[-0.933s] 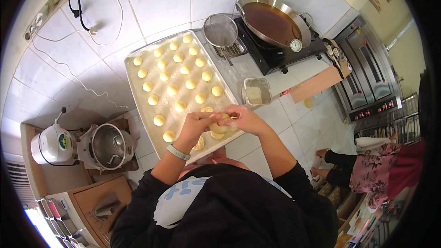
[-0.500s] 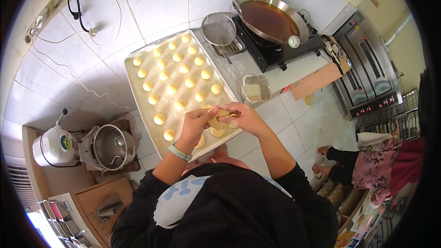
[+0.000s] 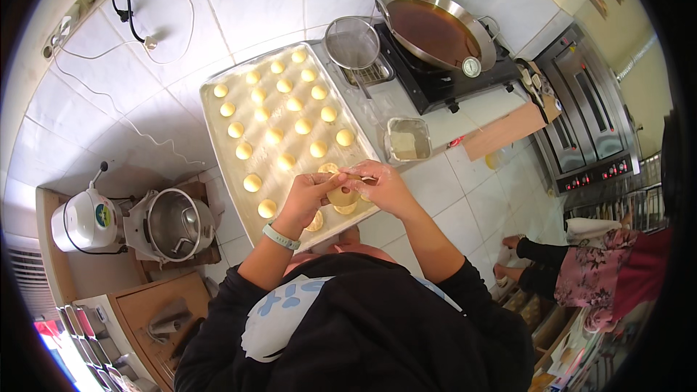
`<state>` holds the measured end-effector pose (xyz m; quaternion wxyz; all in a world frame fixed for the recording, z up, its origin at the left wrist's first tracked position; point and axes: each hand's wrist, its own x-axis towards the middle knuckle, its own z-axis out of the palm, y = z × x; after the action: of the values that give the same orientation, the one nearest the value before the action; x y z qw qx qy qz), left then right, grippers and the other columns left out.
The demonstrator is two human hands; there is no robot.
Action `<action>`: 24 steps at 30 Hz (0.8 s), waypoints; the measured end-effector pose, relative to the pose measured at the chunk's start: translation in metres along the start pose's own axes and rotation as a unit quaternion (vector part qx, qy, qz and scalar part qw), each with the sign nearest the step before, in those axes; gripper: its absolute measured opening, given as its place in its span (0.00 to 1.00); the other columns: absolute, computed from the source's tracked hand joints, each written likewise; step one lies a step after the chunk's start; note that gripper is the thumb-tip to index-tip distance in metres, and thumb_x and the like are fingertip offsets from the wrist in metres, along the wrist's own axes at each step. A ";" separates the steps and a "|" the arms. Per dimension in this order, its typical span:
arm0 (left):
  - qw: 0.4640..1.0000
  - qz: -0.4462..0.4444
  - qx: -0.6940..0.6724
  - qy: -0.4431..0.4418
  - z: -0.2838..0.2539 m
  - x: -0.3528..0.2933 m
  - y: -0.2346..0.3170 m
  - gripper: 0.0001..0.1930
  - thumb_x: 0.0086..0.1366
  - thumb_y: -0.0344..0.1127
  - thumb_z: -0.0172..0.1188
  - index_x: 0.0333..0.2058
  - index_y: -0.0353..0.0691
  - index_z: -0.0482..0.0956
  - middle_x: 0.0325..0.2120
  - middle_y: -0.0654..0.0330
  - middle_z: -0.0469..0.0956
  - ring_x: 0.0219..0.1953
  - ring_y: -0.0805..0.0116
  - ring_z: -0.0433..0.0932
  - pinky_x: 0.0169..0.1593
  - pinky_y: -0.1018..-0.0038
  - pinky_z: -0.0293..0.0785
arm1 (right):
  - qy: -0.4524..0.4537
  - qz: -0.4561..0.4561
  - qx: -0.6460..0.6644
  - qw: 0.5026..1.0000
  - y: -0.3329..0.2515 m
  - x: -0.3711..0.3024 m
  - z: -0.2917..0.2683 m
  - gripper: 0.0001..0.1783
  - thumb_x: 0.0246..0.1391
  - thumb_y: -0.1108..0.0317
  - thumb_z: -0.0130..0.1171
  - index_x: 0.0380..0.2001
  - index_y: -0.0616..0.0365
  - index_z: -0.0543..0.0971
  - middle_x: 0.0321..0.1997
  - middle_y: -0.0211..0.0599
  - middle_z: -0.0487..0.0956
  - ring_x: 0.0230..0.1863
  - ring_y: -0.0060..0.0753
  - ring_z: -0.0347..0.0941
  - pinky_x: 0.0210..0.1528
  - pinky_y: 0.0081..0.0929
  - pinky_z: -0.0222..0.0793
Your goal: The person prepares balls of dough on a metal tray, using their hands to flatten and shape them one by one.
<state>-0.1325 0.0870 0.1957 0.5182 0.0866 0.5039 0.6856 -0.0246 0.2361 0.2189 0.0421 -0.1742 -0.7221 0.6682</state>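
A flattened dough round with a hole through it [image 3: 338, 197] is held between both hands above the near end of a large baking tray [image 3: 220, 133]. My left hand [image 3: 308, 196] pinches it from the left side. From the right, the fingers of my right hand [image 3: 382, 186] close on its edge, with flour on the skin. Rows of pale dough balls [image 3: 274, 136] cover the tray. A few flatter dough pieces, one a ring [image 3: 314, 221], lie beneath and beside my hands, partly hidden by them.
A plastic tub [image 3: 407, 139] stands right of the tray, below a mesh strainer [image 3: 352, 43]. A wide pan of brown oil [image 3: 433, 25] with a dial thermometer [image 3: 471, 66] sits on a black stove [image 3: 465, 80]. A steel mixing bowl [image 3: 176, 225] is at left; another person [image 3: 592, 268] is at right.
My hands have turned the dough round slightly, and its hole now shows more plainly. The view has shifted a little; the tray and dough balls stay put.
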 end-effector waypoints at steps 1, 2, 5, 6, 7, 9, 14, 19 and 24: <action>1.000 0.002 -0.001 0.003 0.000 0.001 -0.002 0.18 0.57 0.38 0.63 0.36 0.24 0.77 0.30 0.55 0.79 0.31 0.71 0.78 0.32 0.81 0.73 | 0.000 -0.008 -0.022 1.000 0.001 0.000 0.000 0.17 0.48 0.74 0.62 0.45 0.63 0.77 0.41 0.35 0.77 0.41 0.25 0.75 0.44 0.19 0.69; 1.000 0.005 -0.008 0.026 0.000 0.002 -0.004 0.18 0.57 0.38 0.64 0.36 0.24 0.77 0.30 0.55 0.79 0.30 0.71 0.78 0.32 0.81 0.73 | -0.001 -0.016 -0.044 0.999 0.002 0.001 0.000 0.18 0.49 0.74 0.61 0.45 0.64 0.76 0.41 0.35 0.77 0.41 0.25 0.76 0.45 0.20 0.70; 0.998 0.008 -0.027 0.051 -0.001 0.003 -0.007 0.18 0.57 0.38 0.64 0.36 0.24 0.77 0.30 0.55 0.79 0.30 0.71 0.78 0.33 0.81 0.74 | -0.003 0.017 0.047 0.999 0.007 0.005 0.000 0.20 0.48 0.74 0.62 0.46 0.65 0.75 0.41 0.34 0.77 0.40 0.25 0.76 0.44 0.20 0.70; 0.998 0.007 -0.037 0.049 -0.001 0.003 -0.008 0.19 0.57 0.38 0.64 0.36 0.23 0.76 0.31 0.55 0.79 0.30 0.71 0.78 0.33 0.81 0.74 | -0.008 0.018 0.047 0.999 0.007 0.005 0.001 0.20 0.48 0.74 0.62 0.46 0.65 0.75 0.41 0.34 0.77 0.40 0.25 0.76 0.44 0.20 0.70; 0.998 0.009 -0.038 0.054 -0.001 0.002 -0.008 0.19 0.57 0.38 0.64 0.36 0.23 0.76 0.31 0.55 0.79 0.30 0.71 0.78 0.33 0.81 0.74 | -0.011 0.014 0.034 0.999 0.006 0.005 0.002 0.20 0.48 0.73 0.62 0.47 0.66 0.75 0.41 0.35 0.77 0.41 0.24 0.76 0.44 0.20 0.70; 0.995 0.027 -0.058 0.079 0.000 0.001 -0.009 0.19 0.57 0.37 0.63 0.37 0.23 0.75 0.31 0.54 0.79 0.31 0.70 0.79 0.34 0.80 0.75 | -0.019 0.010 0.022 1.000 0.009 0.009 0.002 0.20 0.48 0.73 0.62 0.47 0.66 0.75 0.41 0.35 0.77 0.41 0.24 0.76 0.44 0.20 0.70; 0.992 0.044 -0.094 0.078 -0.003 0.002 -0.019 0.19 0.58 0.36 0.62 0.40 0.24 0.74 0.33 0.55 0.78 0.33 0.70 0.79 0.36 0.79 0.75 | -0.058 0.047 0.082 0.994 0.019 0.025 0.005 0.19 0.49 0.70 0.62 0.45 0.66 0.76 0.37 0.35 0.79 0.35 0.21 0.76 0.38 0.19 0.72; 0.983 0.100 -0.073 0.135 -0.010 -0.002 -0.034 0.17 0.61 0.34 0.59 0.44 0.27 0.73 0.40 0.54 0.76 0.42 0.69 0.76 0.47 0.75 0.73 | -0.093 0.132 0.135 0.978 0.056 0.048 -0.008 0.15 0.48 0.72 0.61 0.41 0.67 0.77 0.34 0.33 0.80 0.34 0.21 0.75 0.38 0.21 0.71; 0.958 0.147 -0.094 0.227 -0.033 -0.022 -0.036 0.16 0.62 0.32 0.57 0.46 0.28 0.71 0.44 0.55 0.75 0.48 0.65 0.73 0.52 0.71 0.70 | 0.021 0.144 0.008 0.989 0.121 0.088 -0.059 0.14 0.48 0.75 0.59 0.40 0.68 0.76 0.37 0.34 0.79 0.35 0.23 0.75 0.37 0.21 0.70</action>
<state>-0.1216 0.0476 0.1606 0.2896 -0.0471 0.5236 0.7998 -0.0659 0.3247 0.0918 -0.0382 -0.2903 -0.6827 0.6694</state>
